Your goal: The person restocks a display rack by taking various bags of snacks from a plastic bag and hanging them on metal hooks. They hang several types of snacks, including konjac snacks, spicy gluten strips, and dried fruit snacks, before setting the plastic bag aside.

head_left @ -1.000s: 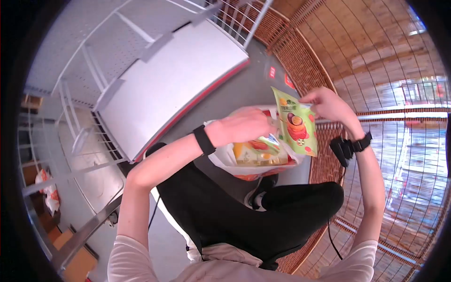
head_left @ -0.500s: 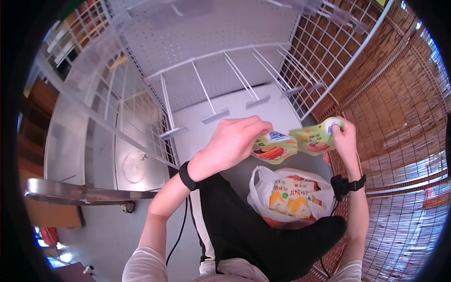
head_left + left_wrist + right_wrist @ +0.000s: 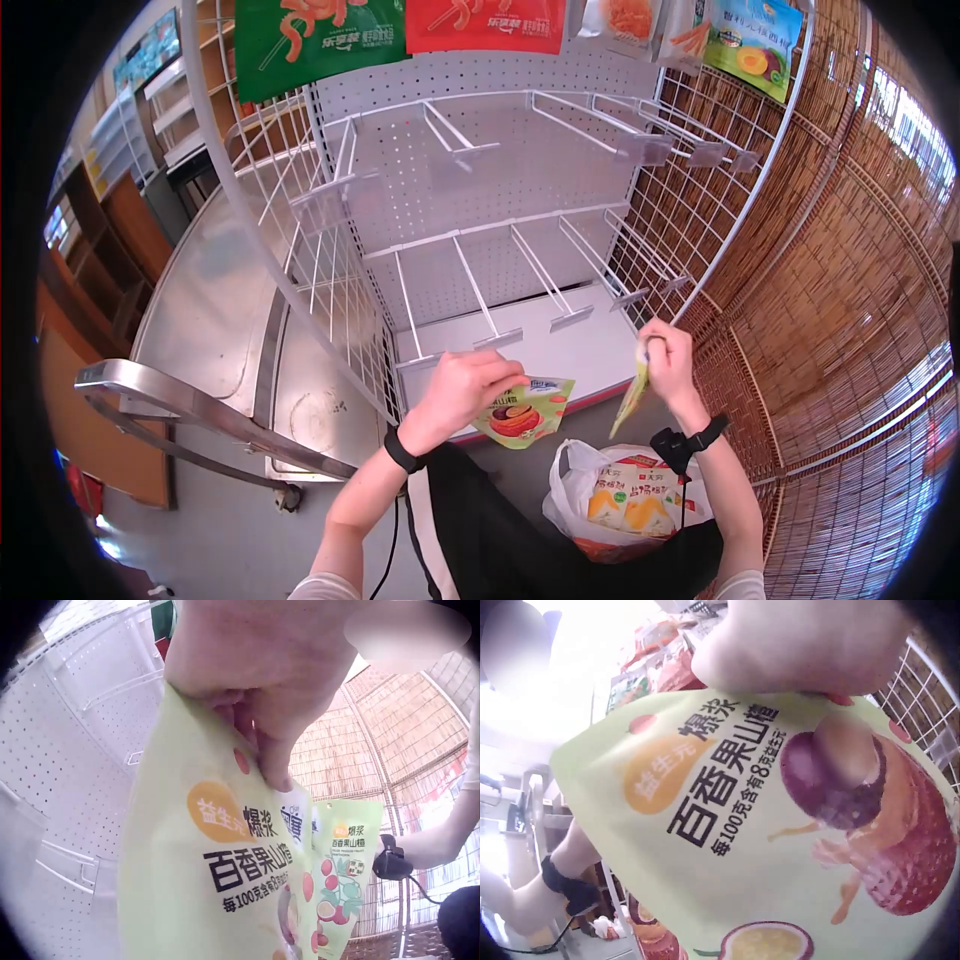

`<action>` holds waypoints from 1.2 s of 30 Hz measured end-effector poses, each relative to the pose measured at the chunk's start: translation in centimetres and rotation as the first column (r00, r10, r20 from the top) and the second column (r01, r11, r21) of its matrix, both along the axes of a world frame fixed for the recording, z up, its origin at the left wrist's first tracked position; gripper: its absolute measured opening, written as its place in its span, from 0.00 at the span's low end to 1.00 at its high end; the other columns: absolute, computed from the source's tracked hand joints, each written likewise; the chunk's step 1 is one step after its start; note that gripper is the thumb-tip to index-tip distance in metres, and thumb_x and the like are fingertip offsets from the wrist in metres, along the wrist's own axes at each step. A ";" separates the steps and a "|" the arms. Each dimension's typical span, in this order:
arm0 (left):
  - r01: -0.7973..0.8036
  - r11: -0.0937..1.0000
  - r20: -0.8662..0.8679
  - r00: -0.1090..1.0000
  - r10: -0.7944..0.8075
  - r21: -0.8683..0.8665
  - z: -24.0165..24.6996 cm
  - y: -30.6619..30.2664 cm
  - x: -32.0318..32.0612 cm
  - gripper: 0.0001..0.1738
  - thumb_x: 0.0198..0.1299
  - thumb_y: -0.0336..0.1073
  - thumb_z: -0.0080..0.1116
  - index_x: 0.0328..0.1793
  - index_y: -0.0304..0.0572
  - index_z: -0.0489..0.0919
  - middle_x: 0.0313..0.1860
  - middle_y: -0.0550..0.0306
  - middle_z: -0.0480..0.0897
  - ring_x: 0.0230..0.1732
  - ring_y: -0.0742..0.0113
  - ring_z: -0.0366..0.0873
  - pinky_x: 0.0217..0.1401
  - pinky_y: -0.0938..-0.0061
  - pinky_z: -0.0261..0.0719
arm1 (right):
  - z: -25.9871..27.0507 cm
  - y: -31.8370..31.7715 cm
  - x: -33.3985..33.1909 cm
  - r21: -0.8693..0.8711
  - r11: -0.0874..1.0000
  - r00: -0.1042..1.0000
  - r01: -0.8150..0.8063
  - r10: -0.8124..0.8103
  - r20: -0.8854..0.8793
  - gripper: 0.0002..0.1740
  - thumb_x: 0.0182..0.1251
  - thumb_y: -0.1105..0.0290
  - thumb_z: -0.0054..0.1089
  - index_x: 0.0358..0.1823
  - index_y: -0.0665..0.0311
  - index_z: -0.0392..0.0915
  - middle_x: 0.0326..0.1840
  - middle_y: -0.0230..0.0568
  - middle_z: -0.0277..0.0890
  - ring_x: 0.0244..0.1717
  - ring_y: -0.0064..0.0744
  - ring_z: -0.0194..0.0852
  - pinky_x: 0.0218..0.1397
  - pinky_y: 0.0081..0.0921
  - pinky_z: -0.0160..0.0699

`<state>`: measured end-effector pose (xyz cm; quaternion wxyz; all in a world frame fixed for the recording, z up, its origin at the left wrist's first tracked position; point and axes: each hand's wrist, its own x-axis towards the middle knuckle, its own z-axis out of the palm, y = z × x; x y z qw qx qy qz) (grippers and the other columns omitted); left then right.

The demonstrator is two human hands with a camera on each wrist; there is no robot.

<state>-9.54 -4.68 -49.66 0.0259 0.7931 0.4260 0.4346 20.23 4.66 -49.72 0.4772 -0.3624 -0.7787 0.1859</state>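
Observation:
My left hand (image 3: 462,388) grips a light-green snack pouch (image 3: 522,410) with fruit pictures, held flat in front of the lower shelf; the same left pouch (image 3: 214,855) fills the left wrist view. My right hand (image 3: 668,362) pinches a second green pouch (image 3: 632,398) by its top, seen edge-on from the head camera. That right pouch (image 3: 765,832) shows its printed front in the right wrist view. Both hands sit just below the bare hooks (image 3: 520,265) of a white pegboard rack (image 3: 470,170).
A white plastic bag (image 3: 625,500) with more snack packs lies by my black-trousered legs. Filled pouches (image 3: 400,30) hang along the rack's top row. A wire grid side panel (image 3: 690,200) and bamboo wall (image 3: 850,300) stand to the right, a metal rail (image 3: 200,410) to the left.
My head has tilted up from the bag to the rack. Both hands lifted a pouch each from the bag and have drawn apart in front of the lower shelf.

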 end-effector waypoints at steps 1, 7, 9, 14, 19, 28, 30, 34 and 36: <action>0.001 1.000 0.010 1.000 -0.001 -0.009 -0.2 -0.1 -0.1 0.06 0.53 0.36 0.69 0.34 0.46 0.84 0.21 0.58 0.76 0.23 0.58 0.78 0.25 0.68 0.76 | 0.0 -0.3 -0.6 -0.022 1.000 1.000 -0.003 0.003 -0.008 0.09 0.57 0.76 0.44 0.28 0.71 0.75 0.19 0.46 0.70 0.19 0.33 0.71 0.26 0.26 0.68; 0.026 0.999 0.057 0.998 -0.028 0.025 1.5 -1.1 0.1 0.06 0.52 0.34 0.69 0.35 0.43 0.84 0.23 0.57 0.78 0.24 0.58 0.78 0.26 0.68 0.76 | 2.1 -3.9 -4.5 -0.149 0.978 0.972 -0.149 0.173 0.160 0.20 0.55 0.61 0.70 0.46 0.65 0.82 0.25 0.38 0.77 0.24 0.26 0.74 0.31 0.24 0.72; 0.015 0.999 0.075 0.997 -0.019 0.052 2.9 -1.1 -0.3 0.06 0.52 0.34 0.70 0.35 0.43 0.84 0.23 0.56 0.78 0.24 0.58 0.79 0.26 0.68 0.76 | 1.8 -3.9 -5.2 -0.098 0.971 0.957 -0.220 0.234 0.173 0.23 0.51 0.61 0.73 0.49 0.63 0.82 0.28 0.40 0.79 0.27 0.29 0.76 0.33 0.26 0.73; -0.112 0.987 0.122 0.988 0.097 0.119 6.8 -1.1 -0.6 0.07 0.50 0.35 0.71 0.33 0.43 0.85 0.22 0.56 0.79 0.24 0.58 0.79 0.25 0.68 0.76 | 6.0 -4.8 -6.5 0.043 0.927 0.885 -0.374 0.342 0.314 0.30 0.45 0.56 0.80 0.48 0.64 0.83 0.33 0.44 0.81 0.33 0.38 0.82 0.37 0.30 0.79; -0.176 0.930 0.101 0.983 0.151 0.321 10.4 -0.9 -1.0 0.06 0.48 0.33 0.72 0.31 0.43 0.84 0.21 0.58 0.78 0.22 0.62 0.77 0.25 0.71 0.73 | 9.7 -3.4 -9.5 -0.210 0.937 0.900 -0.280 0.332 0.281 0.18 0.63 0.60 0.65 0.49 0.61 0.84 0.30 0.46 0.83 0.26 0.37 0.81 0.33 0.27 0.77; -0.569 0.713 0.238 0.821 0.519 0.409 11.5 -1.1 -5.5 0.09 0.56 0.31 0.66 0.42 0.39 0.82 0.34 0.53 0.82 0.40 0.54 0.79 0.44 0.64 0.77 | 15.8 -0.4 -13.9 0.009 0.963 0.913 -0.270 0.253 0.319 0.15 0.71 0.62 0.55 0.50 0.61 0.82 0.26 0.50 0.79 0.20 0.37 0.74 0.29 0.29 0.72; -0.609 0.730 0.272 0.793 0.545 0.310 10.9 -1.4 -6.4 0.13 0.58 0.32 0.64 0.49 0.36 0.80 0.43 0.48 0.82 0.46 0.50 0.79 0.49 0.62 0.77 | 15.2 0.6 -15.0 0.052 0.944 0.929 -0.326 0.310 0.203 0.15 0.71 0.61 0.56 0.50 0.62 0.82 0.25 0.50 0.79 0.20 0.31 0.72 0.29 0.28 0.71; -0.645 0.717 0.262 0.764 0.590 0.264 9.7 -0.3 -7.5 0.21 0.60 0.32 0.62 0.59 0.33 0.75 0.52 0.44 0.79 0.54 0.46 0.77 0.56 0.61 0.76 | 13.8 1.5 -16.5 -0.006 0.963 0.940 -0.271 0.266 0.215 0.16 0.71 0.60 0.56 0.50 0.64 0.81 0.25 0.50 0.78 0.21 0.29 0.70 0.30 0.27 0.71; -0.640 0.732 0.271 0.766 0.583 0.235 9.7 -0.2 -7.4 0.23 0.60 0.32 0.61 0.61 0.32 0.74 0.55 0.43 0.78 0.56 0.44 0.76 0.57 0.60 0.75 | 12.6 2.1 -17.1 -0.011 0.972 0.938 -0.233 0.228 0.259 0.16 0.71 0.59 0.56 0.49 0.64 0.81 0.25 0.50 0.78 0.21 0.31 0.71 0.30 0.28 0.70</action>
